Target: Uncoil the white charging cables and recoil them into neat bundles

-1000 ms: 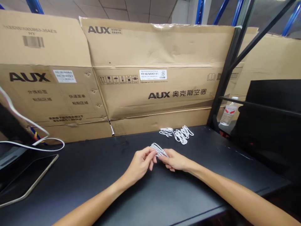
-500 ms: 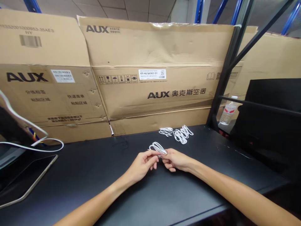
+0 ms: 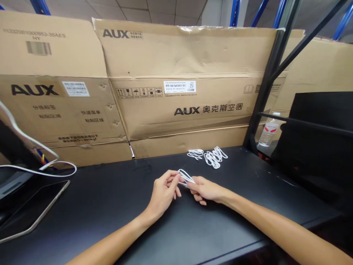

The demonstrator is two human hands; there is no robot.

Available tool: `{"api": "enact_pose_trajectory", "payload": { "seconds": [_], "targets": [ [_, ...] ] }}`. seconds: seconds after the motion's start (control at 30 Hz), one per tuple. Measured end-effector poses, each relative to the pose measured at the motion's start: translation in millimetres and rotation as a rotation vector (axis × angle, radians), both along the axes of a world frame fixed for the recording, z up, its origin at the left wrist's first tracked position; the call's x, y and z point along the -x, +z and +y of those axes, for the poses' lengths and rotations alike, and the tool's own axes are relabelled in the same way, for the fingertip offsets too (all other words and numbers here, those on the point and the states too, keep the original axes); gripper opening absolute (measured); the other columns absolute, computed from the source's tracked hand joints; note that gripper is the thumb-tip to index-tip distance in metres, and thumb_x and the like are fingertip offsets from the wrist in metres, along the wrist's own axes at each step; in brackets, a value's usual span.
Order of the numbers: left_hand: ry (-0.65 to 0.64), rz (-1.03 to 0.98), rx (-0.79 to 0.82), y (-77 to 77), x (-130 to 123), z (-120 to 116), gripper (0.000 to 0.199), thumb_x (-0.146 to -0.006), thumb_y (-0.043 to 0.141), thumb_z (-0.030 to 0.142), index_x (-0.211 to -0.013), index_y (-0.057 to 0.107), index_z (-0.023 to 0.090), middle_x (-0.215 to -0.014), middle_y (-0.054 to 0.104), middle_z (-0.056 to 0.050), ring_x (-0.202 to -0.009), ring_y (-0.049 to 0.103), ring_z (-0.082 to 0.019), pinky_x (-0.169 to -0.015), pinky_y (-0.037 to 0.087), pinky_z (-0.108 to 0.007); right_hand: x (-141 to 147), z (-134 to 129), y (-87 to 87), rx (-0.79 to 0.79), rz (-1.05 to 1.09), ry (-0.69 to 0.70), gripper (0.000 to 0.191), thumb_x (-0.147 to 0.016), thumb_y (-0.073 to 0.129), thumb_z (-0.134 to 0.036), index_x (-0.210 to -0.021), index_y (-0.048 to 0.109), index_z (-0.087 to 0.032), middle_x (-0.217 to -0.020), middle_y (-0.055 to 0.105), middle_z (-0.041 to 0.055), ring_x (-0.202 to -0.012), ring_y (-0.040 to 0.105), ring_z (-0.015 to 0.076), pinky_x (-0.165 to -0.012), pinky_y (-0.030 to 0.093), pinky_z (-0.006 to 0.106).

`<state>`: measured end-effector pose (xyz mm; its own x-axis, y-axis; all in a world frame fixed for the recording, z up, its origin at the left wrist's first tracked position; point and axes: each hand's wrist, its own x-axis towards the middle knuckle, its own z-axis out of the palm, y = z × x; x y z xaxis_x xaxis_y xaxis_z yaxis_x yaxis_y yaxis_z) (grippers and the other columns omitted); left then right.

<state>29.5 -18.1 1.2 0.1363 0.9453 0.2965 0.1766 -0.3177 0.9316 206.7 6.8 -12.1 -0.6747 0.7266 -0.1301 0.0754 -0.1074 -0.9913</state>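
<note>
Pinching opposite ends of a white cable coil over the black table, the left hand and right hand seemingly steady its loops against springing apart, while other white bundles lie farther back, perhaps to leave working room

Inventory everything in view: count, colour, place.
table: one, black, across foreground
held cable coil: one, white, centre
other cable coils: two clusters, white, table's far side
cardboard panels: at least three, brown, behind table
labels: two, white, on cardboard
frame: one, black, right
bottle: one, clear, behind frame
large panel: one, black, far right
tablet-like slab: one, black, pale rim, left
loose cable: at least one, white, left
thin wires: several, multicoloured, left
equipment: count unclear, dark, left
rack posts: several, blue, top
ceiling: one, grey, top
left hand: one, bare, pinching that coil
right hand: one, bare, gripping that coil
</note>
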Motion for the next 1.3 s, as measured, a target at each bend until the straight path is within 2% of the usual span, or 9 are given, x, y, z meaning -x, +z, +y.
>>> {"api": "enact_pose_trajectory", "payload": {
  "seconds": [0.2,0.43,0.67,0.83,0.97,1.07,1.13,1.2,1.3],
  "targets": [
    [-0.231,0.069,0.124,-5.4,-2.5,-3.3,0.03,-0.088,0.046,0.043,-0.083,0.055,0.015,-0.069,0.062,-0.001,-0.039,0.054,-0.007,-0.034,0.036,-0.015,2.6,-0.4,0.1,-0.101,-0.026,0.01,0.038,-0.083,0.048,-0.056,-0.077,0.043,-0.019,-0.052,0.028,-0.0103,-0.036,0.028,0.0035,-0.031,0.033,0.016],
    [-0.153,0.162,0.136,-12.3,-2.0,-2.9,0.033,-0.088,0.044,0.045,-0.076,0.052,0.015,-0.062,0.061,0.0,-0.037,0.053,-0.008,-0.033,0.033,-0.015,-6.1,1.0,9.5,0.118,0.161,0.016,0.026,-0.076,0.062,-0.034,-0.075,0.039,-0.02,-0.056,0.032,-0.0092,-0.04,0.031,0.0044,-0.032,0.032,0.016],
    [-0.207,0.294,0.119,-18.0,-1.2,0.3,0.037,-0.089,0.042,0.043,-0.07,0.055,0.014,-0.056,0.059,0.0,-0.038,0.049,-0.008,-0.037,0.037,-0.018,-4.7,2.0,7.6,0.175,0.196,-0.055,0.044,-0.082,0.047,-0.061,-0.072,0.039,-0.019,-0.053,0.028,-0.01,-0.035,0.02,0.0027,-0.027,0.024,0.014],
    [-0.073,0.286,-0.035,-21.0,0.2,5.0,0.027,-0.084,0.053,0.041,-0.094,0.058,0.016,-0.076,0.058,-0.001,-0.064,0.054,-0.012,-0.057,0.047,-0.023,-2.9,1.8,6.5,0.201,0.257,-0.045,0.04,-0.084,0.049,-0.058,-0.078,0.045,-0.019,-0.052,0.027,-0.0105,-0.036,0.017,0.0029,-0.028,0.02,0.014],
    [-0.087,0.263,-0.096,-22.1,0.5,5.5,0.044,-0.083,0.055,0.04,-0.12,0.046,0.019,-0.106,0.052,-0.007,-0.072,0.053,-0.013,-0.059,0.049,-0.025,-2.9,-0.1,7.7,0.256,0.277,0.017,0.04,-0.084,0.048,-0.057,-0.08,0.048,-0.018,-0.051,0.027,-0.0103,-0.036,0.017,0.0029,-0.029,0.018,0.013],
    [-0.078,0.222,-0.16,-21.1,0.3,4.8,0.046,-0.083,0.057,0.038,-0.125,0.046,0.023,-0.13,0.04,-0.011,-0.088,0.055,-0.017,-0.071,0.05,-0.029,-1.1,-1.7,5.1,0.282,0.262,0.053,0.04,-0.085,0.047,-0.058,-0.077,0.047,-0.018,-0.051,0.028,-0.0099,-0.036,0.018,0.0032,-0.029,0.018,0.014],
    [-0.1,0.2,-0.123,-19.6,0.4,5.3,0.041,-0.084,0.055,0.039,-0.121,0.05,0.021,-0.125,0.047,-0.011,-0.091,0.056,-0.018,-0.075,0.049,-0.031,0.4,-2.1,2.6,0.277,0.262,0.065,0.04,-0.085,0.047,-0.058,-0.077,0.047,-0.018,-0.05,0.027,-0.01,-0.036,0.017,0.0032,-0.028,0.018,0.014],
    [-0.16,0.178,-0.045,-17.5,0.8,6.6,0.035,-0.086,0.052,0.04,-0.113,0.054,0.017,-0.107,0.059,-0.009,-0.089,0.057,-0.019,-0.079,0.048,-0.032,1.4,-2.1,0.4,0.258,0.27,0.062,0.04,-0.085,0.047,-0.058,-0.078,0.046,-0.019,-0.051,0.027,-0.01,-0.036,0.017,0.0032,-0.028,0.018,0.014],
    [-0.211,0.122,0.041,-13.7,0.9,7.8,0.031,-0.087,0.049,0.043,-0.097,0.058,0.015,-0.086,0.064,-0.005,-0.08,0.058,-0.017,-0.077,0.047,-0.029,2.5,-1.7,-2.5,0.225,0.269,0.055,0.04,-0.085,0.047,-0.058,-0.075,0.044,-0.019,-0.052,0.028,-0.0099,-0.036,0.018,0.0032,-0.029,0.019,0.014]
  ]
}}
